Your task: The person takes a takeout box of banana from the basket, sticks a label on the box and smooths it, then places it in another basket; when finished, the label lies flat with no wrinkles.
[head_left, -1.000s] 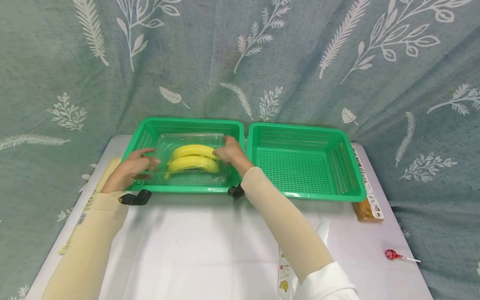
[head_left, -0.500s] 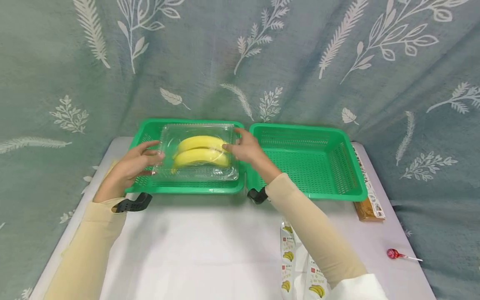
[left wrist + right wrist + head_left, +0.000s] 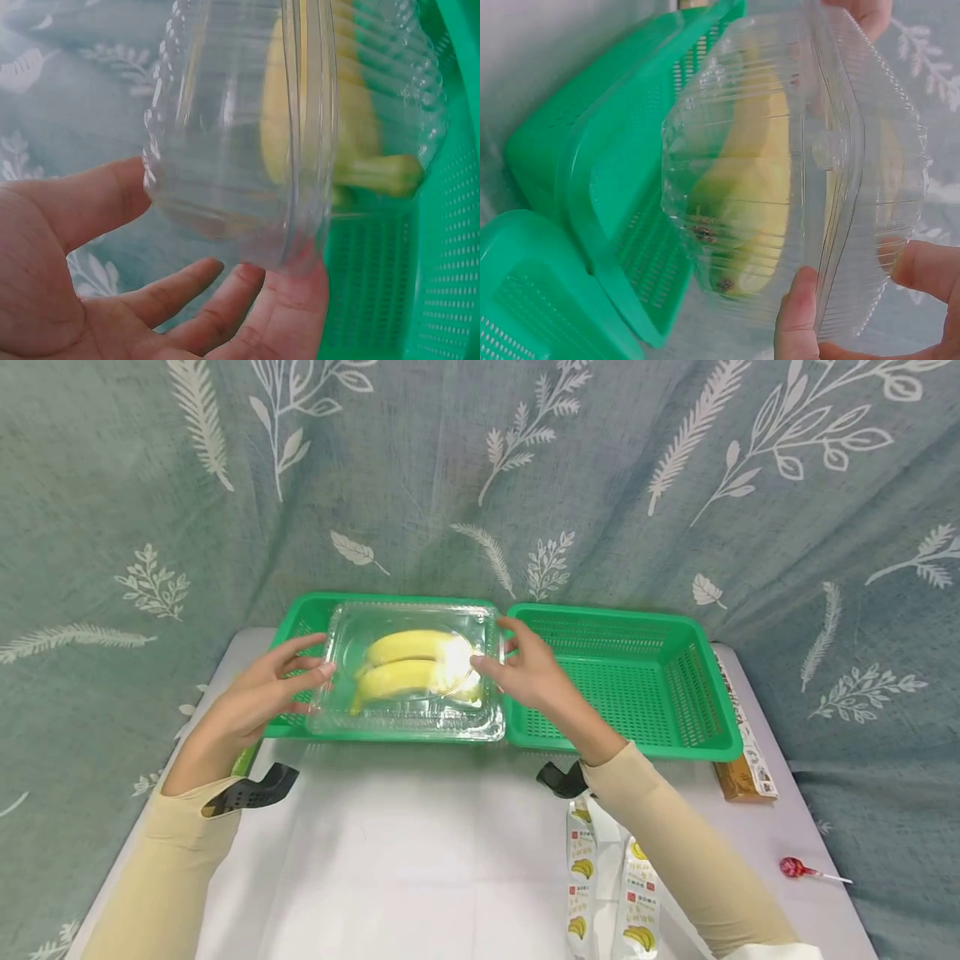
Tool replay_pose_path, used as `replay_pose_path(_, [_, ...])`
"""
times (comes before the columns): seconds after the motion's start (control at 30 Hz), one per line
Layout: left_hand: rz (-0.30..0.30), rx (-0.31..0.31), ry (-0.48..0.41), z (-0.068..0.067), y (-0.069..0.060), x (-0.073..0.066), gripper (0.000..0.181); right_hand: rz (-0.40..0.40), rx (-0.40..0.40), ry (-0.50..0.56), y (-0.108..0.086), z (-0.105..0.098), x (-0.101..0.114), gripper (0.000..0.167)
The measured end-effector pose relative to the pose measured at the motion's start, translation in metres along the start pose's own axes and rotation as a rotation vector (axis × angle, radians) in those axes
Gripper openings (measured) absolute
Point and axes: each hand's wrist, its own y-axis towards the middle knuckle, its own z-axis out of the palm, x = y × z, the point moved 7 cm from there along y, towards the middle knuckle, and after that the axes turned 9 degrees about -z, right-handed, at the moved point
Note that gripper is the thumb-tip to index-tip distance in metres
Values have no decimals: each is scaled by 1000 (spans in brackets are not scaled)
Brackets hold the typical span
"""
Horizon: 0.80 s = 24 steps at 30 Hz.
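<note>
Both hands hold a clear plastic clamshell container (image 3: 408, 724) in the air over the left green basket (image 3: 298, 622). Two yellow bananas (image 3: 397, 679) lie inside it, seen through the lid. My left hand (image 3: 258, 695) grips the container's left end; in the left wrist view its thumb (image 3: 105, 196) presses the lid while other fingers support the lower rim. On the opposite end, my right hand (image 3: 528, 670) pinches lid and rim between thumb and fingers, as the right wrist view shows. The container appears closed. Its body hides most of the basket's inside.
Beside it stands a second green basket (image 3: 607, 693) with nothing in it. Banana-printed packaging strips (image 3: 640, 914) lie on the white table (image 3: 405, 852) near the right forearm. A brown box (image 3: 738, 779) and a red lollipop (image 3: 792, 867) are at the right. A leaf-patterned curtain (image 3: 420, 460) hangs behind.
The container with the bananas has risen out of the left basket, moving slightly right and closer to the camera. Both hands came up with it, and the left hand now touches its end.
</note>
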Motion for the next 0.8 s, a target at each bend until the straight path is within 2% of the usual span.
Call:
replay_pose_path(0.1, [32, 2, -9, 4, -9, -6, 74, -21, -4, 9, -13, -6, 3, 79])
replay_pose_path(0.4, [81, 40, -46, 26, -34, -6, 69, -51, 20, 41, -48, -12, -8, 78])
replay_pose_path(0.6, [74, 100, -60, 42, -46, 6, 69, -34, 29, 100, -74, -5, -21, 79])
replay_pose_path(0.8, [67, 154, -84, 56, -50, 15, 73, -6, 0, 126, -94, 0, -31, 78])
